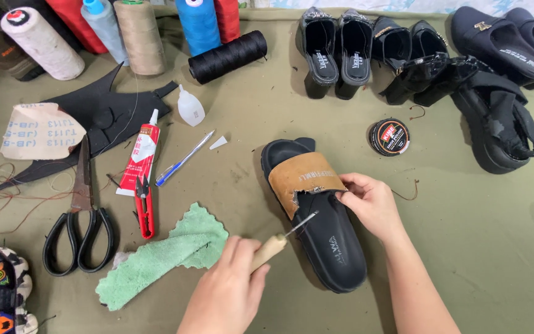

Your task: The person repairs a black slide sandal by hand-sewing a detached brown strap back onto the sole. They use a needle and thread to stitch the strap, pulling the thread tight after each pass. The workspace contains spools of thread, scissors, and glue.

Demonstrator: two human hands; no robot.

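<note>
A black slide sandal (pixel 335 247) with a torn tan strap (pixel 304 176) lies on the olive cloth in the middle. My left hand (pixel 227 291) grips a wooden-handled awl (pixel 276 244), its metal tip resting at the tear on the strap's left edge. My right hand (pixel 372 201) pinches the strap's right edge and steadies the sandal.
A green rag (pixel 162 256), large black scissors (pixel 81 229), red thread snips (pixel 145 207), a glue tube (pixel 143 151) and a pen (pixel 183 161) lie to the left. Thread cones (pixel 137 34) and several black shoes (pixel 335 49) line the back. A round polish tin (pixel 389 137) sits behind the sandal.
</note>
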